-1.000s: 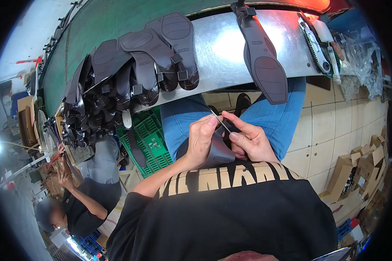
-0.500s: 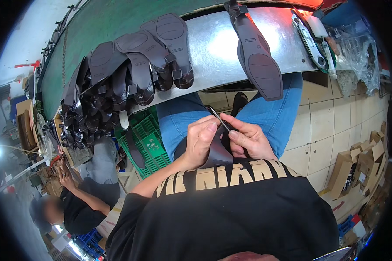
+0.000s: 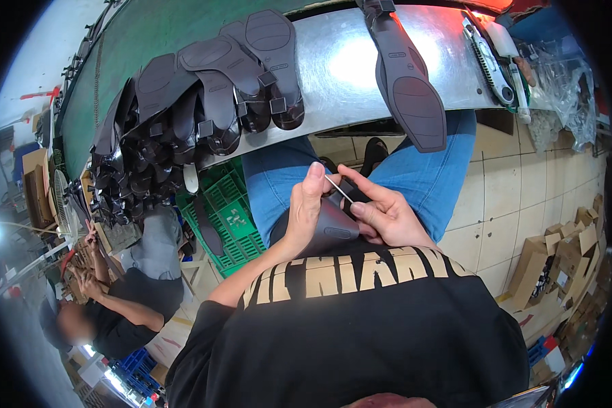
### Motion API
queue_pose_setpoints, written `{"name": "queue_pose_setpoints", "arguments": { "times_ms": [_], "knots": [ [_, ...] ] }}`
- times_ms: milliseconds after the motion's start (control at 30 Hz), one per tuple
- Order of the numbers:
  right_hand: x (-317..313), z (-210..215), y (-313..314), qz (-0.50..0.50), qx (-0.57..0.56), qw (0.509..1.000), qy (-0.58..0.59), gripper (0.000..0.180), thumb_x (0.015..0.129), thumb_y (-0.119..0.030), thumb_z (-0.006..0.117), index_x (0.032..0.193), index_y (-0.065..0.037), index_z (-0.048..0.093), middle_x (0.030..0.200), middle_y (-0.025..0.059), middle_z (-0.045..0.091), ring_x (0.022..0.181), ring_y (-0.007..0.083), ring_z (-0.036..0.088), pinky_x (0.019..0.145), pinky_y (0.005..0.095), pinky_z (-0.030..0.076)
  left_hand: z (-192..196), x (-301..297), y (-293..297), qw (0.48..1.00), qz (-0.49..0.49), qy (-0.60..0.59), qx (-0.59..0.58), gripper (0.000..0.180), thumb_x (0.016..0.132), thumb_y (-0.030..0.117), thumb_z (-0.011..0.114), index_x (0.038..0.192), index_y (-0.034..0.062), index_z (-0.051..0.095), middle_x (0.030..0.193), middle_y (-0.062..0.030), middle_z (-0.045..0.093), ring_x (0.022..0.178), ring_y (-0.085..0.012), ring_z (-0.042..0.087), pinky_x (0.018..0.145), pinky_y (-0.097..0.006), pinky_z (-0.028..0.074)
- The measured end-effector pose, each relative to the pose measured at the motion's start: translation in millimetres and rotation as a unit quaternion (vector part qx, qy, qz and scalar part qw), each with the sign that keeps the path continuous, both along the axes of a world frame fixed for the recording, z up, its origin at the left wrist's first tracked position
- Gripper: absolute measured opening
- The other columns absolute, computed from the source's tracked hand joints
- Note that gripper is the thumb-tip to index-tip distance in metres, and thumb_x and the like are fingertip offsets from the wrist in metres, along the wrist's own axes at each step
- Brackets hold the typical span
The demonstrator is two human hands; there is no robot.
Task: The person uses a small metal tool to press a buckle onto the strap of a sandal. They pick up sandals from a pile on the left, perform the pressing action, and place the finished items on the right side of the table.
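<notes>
Above my lap, a dark brown shoe is partly covered by my hands, its sole side partly showing. My left hand is closed around the shoe's left side, thumb pointing up beside the tip of a thin metal rod. Between its thumb and fingers, my right hand pinches that rod, its lower fingers lying against the shoe. Soles up on the metal bench, a single dark shoe overhangs the edge in front of me. Left of it lies a pile of similar shoes.
A utility knife and other tools lie at the bench's right end, beside clear plastic bags. Below the pile stands a green crate. Another person sits at the left. Cardboard boxes stand on the floor at right.
My left thumb has lifted upright and the rod now slants more to the left. The shoe in my lap has turned slightly, showing more of its sole. The other person's hands have moved.
</notes>
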State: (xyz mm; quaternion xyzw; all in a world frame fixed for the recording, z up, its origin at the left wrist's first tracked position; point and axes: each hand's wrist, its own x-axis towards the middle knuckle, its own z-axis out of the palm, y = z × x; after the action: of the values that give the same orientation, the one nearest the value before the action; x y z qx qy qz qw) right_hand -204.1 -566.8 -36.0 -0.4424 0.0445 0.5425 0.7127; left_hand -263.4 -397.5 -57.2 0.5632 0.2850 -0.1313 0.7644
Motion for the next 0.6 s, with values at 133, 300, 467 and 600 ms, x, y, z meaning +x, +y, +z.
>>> {"name": "queue_pose_setpoints", "arguments": {
  "times_ms": [133,300,467,600],
  "knots": [
    [-5,-10,-3,-0.016,0.007,1.000,0.006,0.049,0.099,-0.006,0.049,0.145,-0.018,0.041,0.061,-0.0048,0.041,0.053,0.0032,0.035,0.046,0.0187,0.030,2,-1,2,0.998,-0.018,-0.045,0.030,0.062,0.099,0.051,0.036,0.078,-0.0017,0.061,0.067,-0.0019,0.054,0.064,-0.0083,0.045,0.056,-0.027,0.034],
    [-8,-21,-7,-0.023,0.049,0.999,0.004,0.045,0.100,-0.009,0.049,0.144,-0.016,0.044,0.060,-0.0047,0.040,0.052,0.0032,0.035,0.045,0.0191,0.031,8,0,1,0.994,-0.032,-0.086,0.060,0.051,0.098,0.040,0.039,0.074,-0.0027,0.054,0.069,-0.0034,0.052,0.067,-0.0100,0.043,0.059,-0.029,0.034],
    [-6,-23,-10,-0.022,0.073,0.997,0.018,0.044,0.100,-0.009,0.050,0.143,-0.015,0.044,0.060,-0.0047,0.040,0.052,0.0035,0.036,0.045,0.0193,0.032,5,-1,3,0.988,-0.052,-0.123,0.076,0.046,0.096,0.035,0.041,0.074,-0.0039,0.052,0.069,-0.0056,0.051,0.067,-0.0123,0.042,0.060,-0.031,0.034],
    [-3,-23,-10,-0.016,0.084,0.996,0.038,0.045,0.100,-0.009,0.049,0.144,-0.014,0.043,0.061,-0.0046,0.041,0.053,0.0035,0.036,0.045,0.0195,0.032,11,1,2,0.983,-0.057,-0.148,0.093,0.043,0.095,0.032,0.042,0.075,-0.0048,0.052,0.071,-0.0077,0.052,0.067,-0.0140,0.044,0.061,-0.031,0.035]
  ]
}}
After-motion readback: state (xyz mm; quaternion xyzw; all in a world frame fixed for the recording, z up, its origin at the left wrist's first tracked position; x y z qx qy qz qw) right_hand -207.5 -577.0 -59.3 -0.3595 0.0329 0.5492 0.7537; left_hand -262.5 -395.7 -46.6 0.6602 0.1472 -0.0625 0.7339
